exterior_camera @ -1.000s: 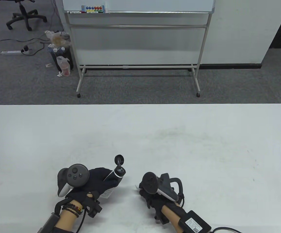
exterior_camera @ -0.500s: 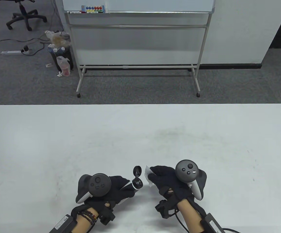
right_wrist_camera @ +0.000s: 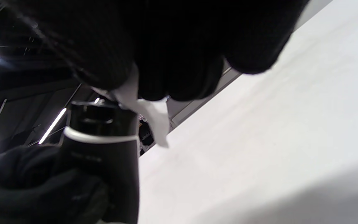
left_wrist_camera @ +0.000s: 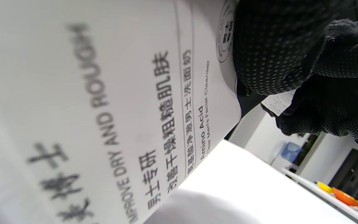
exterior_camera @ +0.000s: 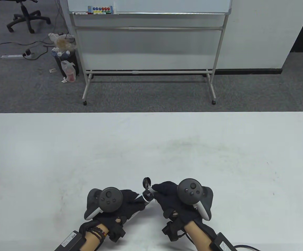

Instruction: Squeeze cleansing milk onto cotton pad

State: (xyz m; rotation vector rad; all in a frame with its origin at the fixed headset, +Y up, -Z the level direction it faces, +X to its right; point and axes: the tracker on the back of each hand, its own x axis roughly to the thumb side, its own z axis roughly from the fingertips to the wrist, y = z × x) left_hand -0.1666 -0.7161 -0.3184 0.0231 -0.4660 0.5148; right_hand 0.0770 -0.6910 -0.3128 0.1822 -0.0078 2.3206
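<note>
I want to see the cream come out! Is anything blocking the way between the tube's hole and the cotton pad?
Nothing visible. The tube's cap is flipped open, and the right hand holds the pad right at the nozzle. The left hand grips the tube.

office: whiteboard [exterior_camera: 151,39], swivel chair [exterior_camera: 26,15]

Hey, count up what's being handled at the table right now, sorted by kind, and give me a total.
Cleanser tubes: 1, cap flipped open, held by the left hand
Cotton pads: 1, pinched by the right hand
Gloved hands: 2
Total: 4
</note>
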